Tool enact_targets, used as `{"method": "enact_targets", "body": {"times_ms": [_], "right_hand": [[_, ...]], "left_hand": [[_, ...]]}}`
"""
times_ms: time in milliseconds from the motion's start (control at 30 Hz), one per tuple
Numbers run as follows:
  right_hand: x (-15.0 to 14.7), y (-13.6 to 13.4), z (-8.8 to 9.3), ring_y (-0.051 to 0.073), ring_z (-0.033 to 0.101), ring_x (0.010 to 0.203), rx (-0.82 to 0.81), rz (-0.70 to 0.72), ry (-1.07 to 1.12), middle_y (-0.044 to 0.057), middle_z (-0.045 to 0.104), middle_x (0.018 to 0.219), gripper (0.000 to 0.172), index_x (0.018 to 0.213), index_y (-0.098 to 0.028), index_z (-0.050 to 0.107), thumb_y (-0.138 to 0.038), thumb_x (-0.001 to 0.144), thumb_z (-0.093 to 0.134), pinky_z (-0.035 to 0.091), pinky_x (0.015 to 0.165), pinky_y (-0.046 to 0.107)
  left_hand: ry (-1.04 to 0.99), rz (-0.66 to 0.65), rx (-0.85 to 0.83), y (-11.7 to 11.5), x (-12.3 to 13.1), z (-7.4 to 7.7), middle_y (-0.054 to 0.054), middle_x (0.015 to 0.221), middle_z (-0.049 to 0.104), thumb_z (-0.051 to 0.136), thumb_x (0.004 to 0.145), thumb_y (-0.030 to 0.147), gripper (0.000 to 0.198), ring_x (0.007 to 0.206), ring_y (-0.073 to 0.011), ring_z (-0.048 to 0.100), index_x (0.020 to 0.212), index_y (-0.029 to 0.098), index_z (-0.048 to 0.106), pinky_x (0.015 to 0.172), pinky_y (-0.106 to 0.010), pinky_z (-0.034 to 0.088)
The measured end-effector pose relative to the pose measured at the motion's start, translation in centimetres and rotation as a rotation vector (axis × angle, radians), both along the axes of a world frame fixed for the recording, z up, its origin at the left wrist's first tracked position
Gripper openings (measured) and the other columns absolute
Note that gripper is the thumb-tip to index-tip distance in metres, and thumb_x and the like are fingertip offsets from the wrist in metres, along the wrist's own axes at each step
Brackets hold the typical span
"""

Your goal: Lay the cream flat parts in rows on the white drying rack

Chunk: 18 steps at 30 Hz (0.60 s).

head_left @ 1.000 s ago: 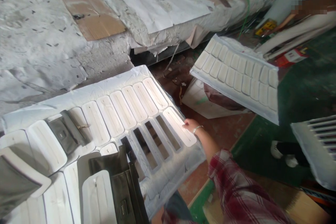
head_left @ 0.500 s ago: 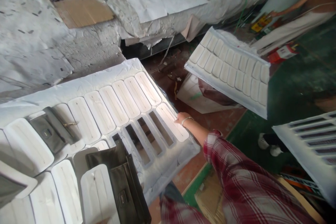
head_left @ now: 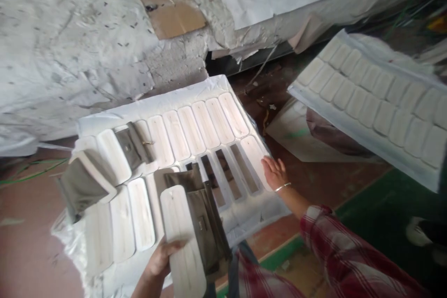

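Note:
A white moulded tray [head_left: 181,102] with rows of long slots lies tilted on the floor in front of me. My right hand [head_left: 274,172] lies flat, fingers out, on the white block [head_left: 254,153] in the tray's lower right slot. My left hand [head_left: 159,260] grips the lower end of a long white block [head_left: 179,237] together with dark olive leather wallets [head_left: 204,214] stacked beside it. Another dark wallet [head_left: 131,146] rests on blocks at the tray's upper left. Several slots next to my right hand are empty [head_left: 223,177].
A second white tray of blocks [head_left: 370,98] leans at the right over a brown sheet. A paper-covered table with cardboard [head_left: 167,4] stands behind. A grey-green holder [head_left: 82,186] sticks out at the tray's left. Red and green floor lies below.
The view has swung left and down. My left hand with the white block and wallets has come into view. My right hand has flattened on the corner block.

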State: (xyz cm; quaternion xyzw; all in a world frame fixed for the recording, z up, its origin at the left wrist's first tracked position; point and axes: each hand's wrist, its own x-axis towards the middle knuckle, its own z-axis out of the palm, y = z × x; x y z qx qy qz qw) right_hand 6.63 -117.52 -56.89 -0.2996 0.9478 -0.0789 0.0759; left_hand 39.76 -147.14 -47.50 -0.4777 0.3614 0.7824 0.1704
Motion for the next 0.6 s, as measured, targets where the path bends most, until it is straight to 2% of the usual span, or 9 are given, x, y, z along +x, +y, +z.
{"method": "enact_targets", "body": {"times_ms": [67,133,200,233,300,367,433,533,600], "right_hand": [[1.9,-2.0,2.1,0.029,0.031,0.136,-0.073,-0.041,0.022,0.015,0.042,0.143,0.040,0.125,-0.012,0.056,-0.014,0.089,0.037,0.011,0.116,0.053],[5.2,-4.7,5.2,0.029,0.037,0.132,-0.217,-0.090,-0.070,0.017,0.048,0.137,0.038,0.123,-0.014,0.055,-0.024,0.088,0.043,0.027,0.112,0.050],[9.4,-7.6,8.7,0.023,0.059,0.103,-0.398,-0.060,-0.327,0.013,0.063,0.110,0.031,0.116,-0.022,0.055,-0.030,0.089,0.042,0.049,0.093,0.040],[11.5,-9.0,10.2,0.021,0.063,0.090,-0.475,-0.011,-0.428,0.010,0.064,0.100,0.026,0.111,-0.025,0.055,-0.031,0.090,0.040,0.053,0.083,0.037],[15.3,-11.8,12.4,0.018,0.062,0.078,-0.574,0.078,-0.518,0.006,0.063,0.090,0.019,0.104,-0.029,0.054,-0.032,0.090,0.041,0.055,0.074,0.034],[18.3,-14.1,13.2,0.018,0.061,0.081,-0.624,0.097,-0.621,0.007,0.061,0.096,0.025,0.111,-0.029,0.049,-0.037,0.088,0.049,0.055,0.068,0.033],[20.5,-16.0,13.0,0.022,0.061,0.089,-0.618,0.103,-0.746,0.010,0.058,0.106,0.048,0.121,-0.029,0.043,-0.044,0.080,0.061,0.056,0.070,0.035],[22.6,-18.2,12.2,0.027,0.058,0.102,-0.508,0.106,-0.844,0.013,0.053,0.115,0.074,0.127,-0.026,0.040,-0.050,0.066,0.073,0.052,0.088,0.044],[23.1,-19.2,12.0,0.031,0.051,0.114,-0.408,0.059,-0.811,0.015,0.048,0.123,0.087,0.131,-0.021,0.038,-0.047,0.059,0.078,0.045,0.099,0.048]], "left_hand": [[0.085,0.034,0.062,-0.2,-0.6,-0.1,-0.013,0.068,0.067,0.082,0.047,0.027,0.035,0.060,-0.0211,0.059,0.072,0.006,0.072,0.057,-0.031,0.044],[0.137,0.053,0.092,-0.5,-0.9,-0.1,-0.011,0.067,0.066,0.081,0.049,0.025,0.030,0.058,-0.0184,0.057,0.070,0.006,0.071,0.056,-0.028,0.042],[0.171,0.062,0.108,-0.7,-1.1,0.1,-0.010,0.066,0.065,0.080,0.050,0.025,0.029,0.058,-0.0181,0.057,0.069,0.006,0.070,0.058,-0.029,0.043],[0.185,0.066,0.109,-0.7,-1.1,0.2,-0.010,0.066,0.065,0.080,0.050,0.024,0.030,0.059,-0.0184,0.057,0.071,0.006,0.070,0.060,-0.030,0.044],[0.203,0.085,0.085,-0.8,-1.2,0.5,-0.010,0.069,0.066,0.080,0.052,0.024,0.032,0.060,-0.0192,0.058,0.077,0.005,0.070,0.063,-0.032,0.046],[0.237,0.089,0.052,-0.8,-1.3,0.7,-0.012,0.077,0.068,0.080,0.057,0.027,0.039,0.067,-0.0215,0.062,0.089,0.006,0.070,0.067,-0.033,0.048],[0.292,0.107,-0.027,-0.8,-1.4,0.4,-0.014,0.093,0.069,0.076,0.067,0.039,0.049,0.085,-0.0255,0.064,0.103,0.007,0.066,0.077,-0.034,0.049],[0.258,0.159,-0.168,-0.8,-1.7,-0.8,-0.017,0.108,0.066,0.060,0.076,0.063,0.066,0.111,-0.0293,0.057,0.112,0.008,0.063,0.101,-0.037,0.040],[0.169,0.217,-0.164,-0.6,-2.0,-1.6,-0.019,0.108,0.066,0.048,0.074,0.075,0.080,0.118,-0.0305,0.053,0.112,0.007,0.063,0.108,-0.039,0.034]]}}
